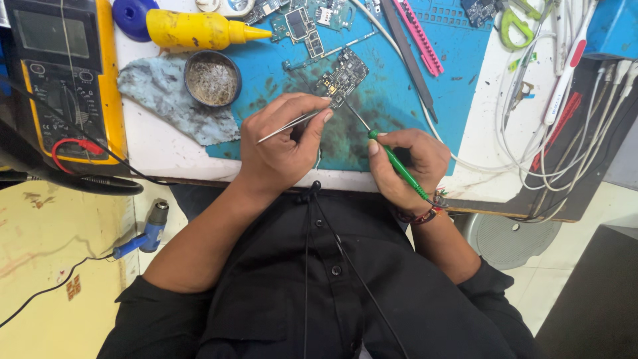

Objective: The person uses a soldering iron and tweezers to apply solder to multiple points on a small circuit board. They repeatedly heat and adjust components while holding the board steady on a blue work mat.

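Observation:
A small circuit board [343, 75] lies on the blue work mat [385, 100]. My left hand [282, 143] pinches metal tweezers [287, 126], their tips at the board's near edge. My right hand [405, 166] grips a green-handled soldering iron [397, 163] like a pen, its thin metal tip angled up toward the same edge of the board. Both hands rest on the mat near the table's front edge.
A round tin of brass wool [212, 78] sits on a grey cloth [169, 100] at left, beside a yellow squeeze bottle [199, 30] and a yellow multimeter [66, 73]. More boards [302, 23], pink and grey tools [415, 40], and white cables [565, 133] crowd the right.

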